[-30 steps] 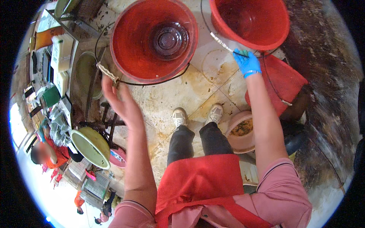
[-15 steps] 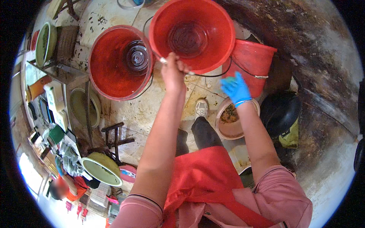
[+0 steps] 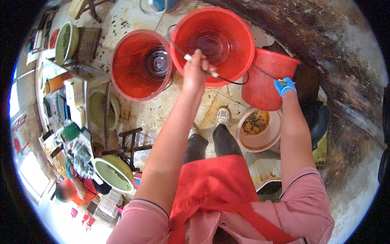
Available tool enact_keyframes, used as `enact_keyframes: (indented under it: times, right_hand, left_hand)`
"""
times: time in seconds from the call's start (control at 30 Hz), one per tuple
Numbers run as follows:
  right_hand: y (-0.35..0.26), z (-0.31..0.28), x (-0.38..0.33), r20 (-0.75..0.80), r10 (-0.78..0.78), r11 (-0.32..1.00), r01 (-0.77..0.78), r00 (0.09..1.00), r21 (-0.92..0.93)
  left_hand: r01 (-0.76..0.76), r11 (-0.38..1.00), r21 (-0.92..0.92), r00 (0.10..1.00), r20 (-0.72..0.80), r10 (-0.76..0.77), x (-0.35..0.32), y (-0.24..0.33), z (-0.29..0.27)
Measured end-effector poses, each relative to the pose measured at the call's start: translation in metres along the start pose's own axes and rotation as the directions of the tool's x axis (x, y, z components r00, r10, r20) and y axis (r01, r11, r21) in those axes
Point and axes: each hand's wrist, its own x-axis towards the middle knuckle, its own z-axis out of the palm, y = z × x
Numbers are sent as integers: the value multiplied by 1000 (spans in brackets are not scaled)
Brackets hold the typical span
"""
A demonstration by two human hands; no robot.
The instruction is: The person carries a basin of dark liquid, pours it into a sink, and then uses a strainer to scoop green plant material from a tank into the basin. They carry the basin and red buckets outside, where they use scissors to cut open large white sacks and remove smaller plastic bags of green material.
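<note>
My bare left hand [image 3: 196, 72] is closed around the white grip of a black wire handle [image 3: 229, 81]. That handle belongs to the middle red bucket [image 3: 240, 44], whose mouth faces me. In its blue glove, my right hand [image 3: 286, 86] is closed on the handle of the right red bucket [image 3: 263, 87], which leans against the middle one with its side toward me. A third red bucket [image 3: 126, 67], on the left, lies tipped toward me with a wet, shiny bottom; neither hand touches it.
Near my feet stands a pale basin [image 3: 274, 136] with brownish liquid and dark bits. A dark round vessel [image 3: 321, 122] is by the stained wall at right. Leftward are a wooden stool [image 3: 131, 146], a green basin [image 3: 106, 175], a cluttered table [image 3: 95, 83] and another person [image 3: 83, 193].
My right hand has moved right from open air to the right bucket's handle and closed on it. My left hand keeps its hold on the middle bucket's handle. The whole view has shifted slightly.
</note>
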Motion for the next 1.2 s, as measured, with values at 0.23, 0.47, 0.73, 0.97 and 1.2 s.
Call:
enact_keyframes:
  times: [0.23, 0.47, 0.73, 0.97, 1.2]
  right_hand:
    - [-106, -38, -19, 332, -381, 916, 303, 863, 264]
    - [-112, 17, -358, 534, -501, 739, 658, 681, -145]
    - [-17, 20, -575, 877, -322, 445, 875, 356, -191]
    - [91, 17, -696, 984, 141, 140, 986, -112, 92]
    - [203, -41, -791, 766, 475, 269, 900, -434, 344]
  left_hand:
    - [17, 954, 300, 991, 119, -55, -68, 20, 62]
    - [-120, 951, 285, 967, 252, 47, -172, 80, 79]
    - [-302, 794, 527, 953, 171, 249, -323, 132, 70]
    - [-543, 827, 145, 839, 44, 543, -421, 176, 32]
    - [-645, 758, -99, 747, -290, 598, -582, 222, -54]
